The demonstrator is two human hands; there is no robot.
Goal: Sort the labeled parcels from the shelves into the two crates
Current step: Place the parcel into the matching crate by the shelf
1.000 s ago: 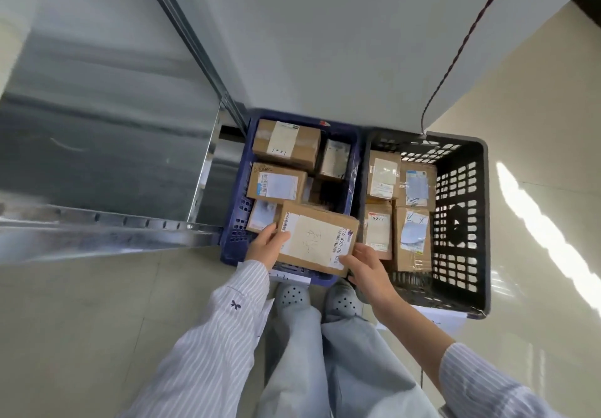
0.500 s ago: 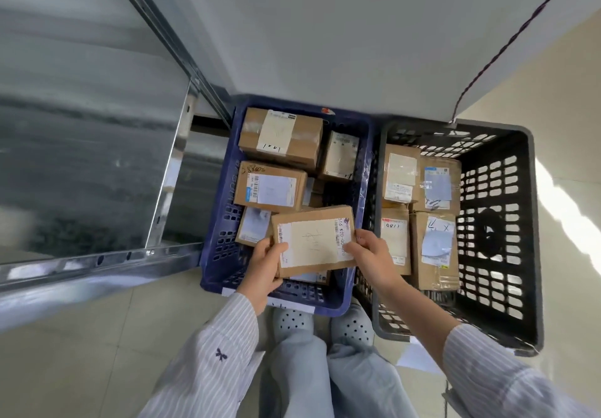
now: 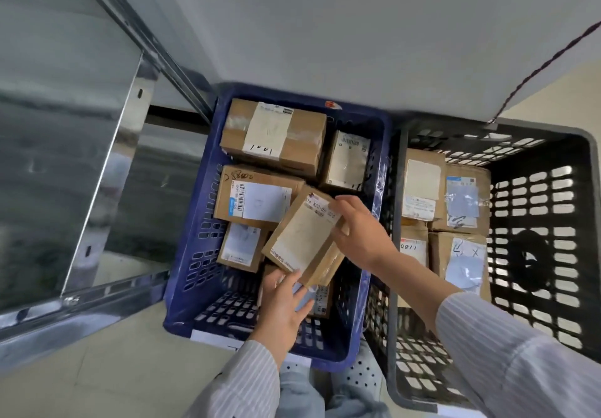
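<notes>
A brown cardboard parcel [image 3: 300,234] with a large white label hangs tilted inside the blue crate [image 3: 185,274]. My right hand [image 3: 356,230] grips its far right end. My left hand [image 3: 284,304] is under its near end, fingers spread against the lower corner. Beneath it lie several labeled parcels, among them a large one marked "1001" [image 3: 273,133] at the back and a barcode one [image 3: 257,196] in the middle. The black crate [image 3: 553,209] on the right holds several more parcels [image 3: 461,255], partly hidden by my right forearm.
A metal shelf unit [image 3: 107,190] with a shiny upright and rails stands to the left, close to the blue crate. A white wall [image 3: 325,27] rises behind both crates, with a dark red cord [image 3: 546,63] hanging over the black one. My feet are below the crates.
The parcel has turned from level to tilted and gone lower into the blue crate. My left hand slipped from its left edge to its near corner. The view came closer to the crates.
</notes>
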